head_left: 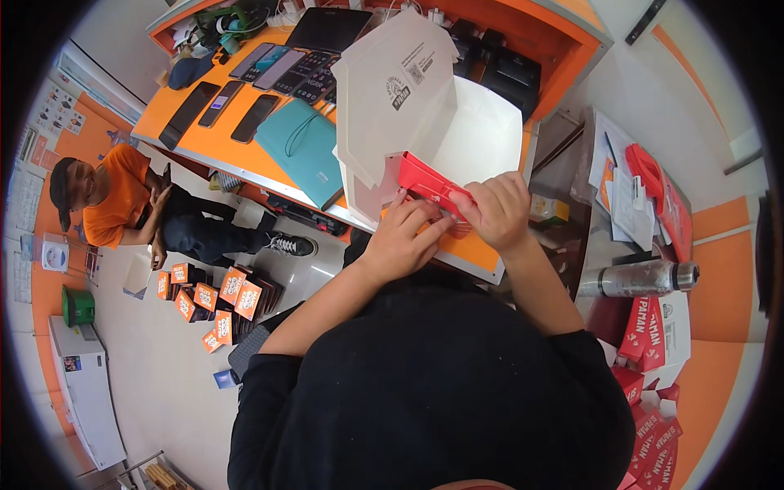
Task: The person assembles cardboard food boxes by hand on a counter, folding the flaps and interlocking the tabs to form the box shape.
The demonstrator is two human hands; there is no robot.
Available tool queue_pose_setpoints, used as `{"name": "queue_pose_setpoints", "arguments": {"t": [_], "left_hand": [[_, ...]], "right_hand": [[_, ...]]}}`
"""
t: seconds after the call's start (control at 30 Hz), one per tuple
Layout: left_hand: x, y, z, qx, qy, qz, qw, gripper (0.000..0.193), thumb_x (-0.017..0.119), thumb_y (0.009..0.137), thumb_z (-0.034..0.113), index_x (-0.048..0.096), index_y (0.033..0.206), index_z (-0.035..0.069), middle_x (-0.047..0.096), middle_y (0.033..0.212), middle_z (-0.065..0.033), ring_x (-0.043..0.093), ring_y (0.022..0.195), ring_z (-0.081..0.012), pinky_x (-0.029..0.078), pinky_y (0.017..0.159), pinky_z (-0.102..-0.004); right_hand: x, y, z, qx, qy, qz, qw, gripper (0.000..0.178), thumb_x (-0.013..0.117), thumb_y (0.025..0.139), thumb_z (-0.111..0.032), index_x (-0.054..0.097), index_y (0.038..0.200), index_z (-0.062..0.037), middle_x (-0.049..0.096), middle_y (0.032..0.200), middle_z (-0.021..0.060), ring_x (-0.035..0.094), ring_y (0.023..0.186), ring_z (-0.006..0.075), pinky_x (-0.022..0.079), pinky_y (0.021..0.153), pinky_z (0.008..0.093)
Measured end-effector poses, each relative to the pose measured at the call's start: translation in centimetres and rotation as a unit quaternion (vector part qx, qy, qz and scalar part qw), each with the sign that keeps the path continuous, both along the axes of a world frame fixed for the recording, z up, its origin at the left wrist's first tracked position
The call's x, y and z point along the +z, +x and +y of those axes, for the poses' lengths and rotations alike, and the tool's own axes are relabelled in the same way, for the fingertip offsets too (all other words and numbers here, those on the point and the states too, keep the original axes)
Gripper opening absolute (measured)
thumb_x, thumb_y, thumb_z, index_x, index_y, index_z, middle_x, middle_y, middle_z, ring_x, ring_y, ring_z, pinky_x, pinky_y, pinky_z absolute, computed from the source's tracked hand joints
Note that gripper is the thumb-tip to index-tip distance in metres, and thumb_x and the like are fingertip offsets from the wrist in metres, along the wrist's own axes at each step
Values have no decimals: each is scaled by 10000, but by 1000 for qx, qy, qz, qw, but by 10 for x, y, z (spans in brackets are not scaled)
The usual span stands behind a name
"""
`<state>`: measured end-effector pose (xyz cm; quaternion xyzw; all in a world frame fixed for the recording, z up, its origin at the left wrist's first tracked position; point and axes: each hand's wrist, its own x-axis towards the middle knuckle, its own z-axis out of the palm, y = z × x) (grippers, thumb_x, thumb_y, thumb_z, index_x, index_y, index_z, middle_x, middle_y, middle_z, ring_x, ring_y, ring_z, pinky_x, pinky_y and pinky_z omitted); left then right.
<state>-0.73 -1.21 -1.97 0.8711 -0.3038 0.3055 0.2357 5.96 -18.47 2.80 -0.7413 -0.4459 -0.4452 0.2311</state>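
A white cardboard food box point(482, 122) with red outer panels stands at the near edge of the orange table, its tall white lid point(392, 98) raised. My right hand point(500, 211) pinches the red side panel point(429, 181) between thumb and fingers. Lower on the same panel, my left hand point(404, 233) grips with bent fingers; its fingertips are partly hidden against the card. Close to the box's left lies a teal folder point(304, 151) with an elastic cord.
Several phones point(189, 114) and a dark tablet point(328, 30) cover the left of the orange table point(155, 122). At right are a steel bottle point(641, 278) and stacked red boxes point(653, 445). A person in orange point(122, 196) sits left, near orange-labelled boxes point(233, 286) on the floor.
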Motion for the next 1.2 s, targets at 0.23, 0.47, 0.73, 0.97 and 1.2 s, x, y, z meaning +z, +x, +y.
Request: {"name": "queue_pose_setpoints", "arguments": {"t": [0.23, 0.47, 0.73, 0.97, 1.2], "left_hand": [[4, 4, 1, -17, 4, 10, 1000, 433, 638, 608, 17, 631, 1020, 150, 522, 941, -21, 476, 956, -223, 385, 933, -478], [3, -3, -4, 59, 29, 7, 998, 415, 664, 623, 76, 618, 1020, 190, 513, 1006, -10, 464, 992, -233, 379, 889, -480], [-1, -9, 1, 162, 89, 7, 983, 402, 683, 651, 176, 576, 1034, 235, 499, 1077, -7, 465, 1062, -211, 380, 763, -498], [0, -17, 2, 180, 133, 12, 974, 327, 648, 678, 206, 566, 995, 221, 504, 1080, -10, 463, 1061, -200, 325, 802, -501], [-11, -13, 22, 342, 162, -47, 924, 368, 618, 665, 200, 540, 1023, 229, 517, 1131, 46, 469, 989, -143, 257, 807, -472]], "right_hand": [[-5, 4, 3, -9, -4, -29, 1000, 211, 712, 732, -189, 532, 718, -80, 434, 585, -9, 425, 527, 151, 302, 538, 297], [-16, -1, -4, -7, -34, -5, 999, 210, 697, 748, -206, 527, 755, -82, 452, 590, -7, 450, 537, 147, 314, 550, 293], [48, -26, 10, -59, -209, 130, 967, 339, 647, 747, -206, 582, 1074, -144, 504, 738, 19, 516, 610, 167, 371, 608, 324], [46, -8, 56, -68, -337, 131, 930, 262, 551, 780, -251, 562, 1033, -181, 559, 872, 31, 585, 746, 171, 424, 637, 360], [46, -8, 69, -70, -375, 259, 887, 216, 498, 829, -226, 559, 1021, -150, 597, 862, 70, 632, 768, 219, 455, 641, 388]]}}
